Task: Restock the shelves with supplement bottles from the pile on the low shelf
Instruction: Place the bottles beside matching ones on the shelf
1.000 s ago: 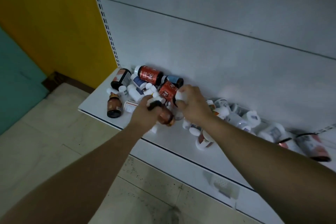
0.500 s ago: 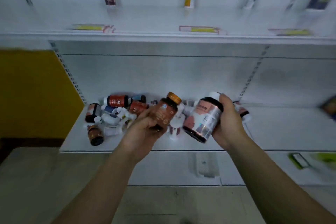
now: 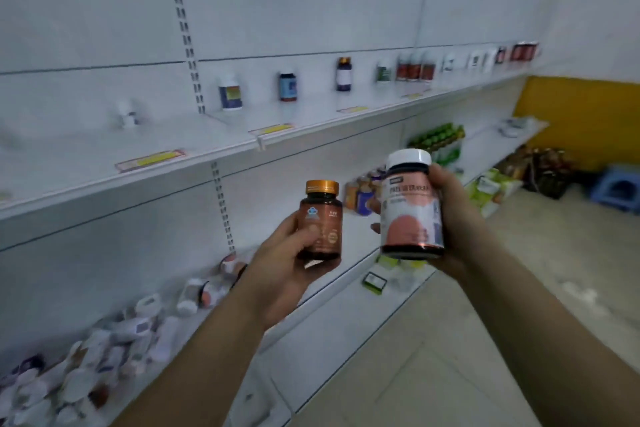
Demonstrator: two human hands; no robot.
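Pile (image 3: pixel 104 357) blurred, cut off at the lower-left frame edge.

Brown bottle (image 3: pixel 320 225), held upright in the left hand (image 3: pixel 287 274): dark, glossy, plastic-looking body is seen; a smooth orange-brown label is wrapped round it.
Its cap (image 3: pixel 322 186): a metallic gold sheen with fine ribbing is shown.
Large bottle (image 3: pixel 411 208), gripped in the right hand (image 3: pixel 450 215): a shiny, foil-like pink and silver label is seen over a dark glossy body.
White cap (image 3: pixel 408 158): smooth plastic, slightly glossy.
Upper shelf (image 3: pixel 194 156), above the left hand: painted white, smooth and matt, seemingly metal.
Pile of bottles (image 3: pixel 104 357), below the left forearm: mostly white, smooth plastic is seen; detail is blurred.
Floor (image 3: pixel 485 340), beneath the right forearm: pale tiles, matt and speckled.
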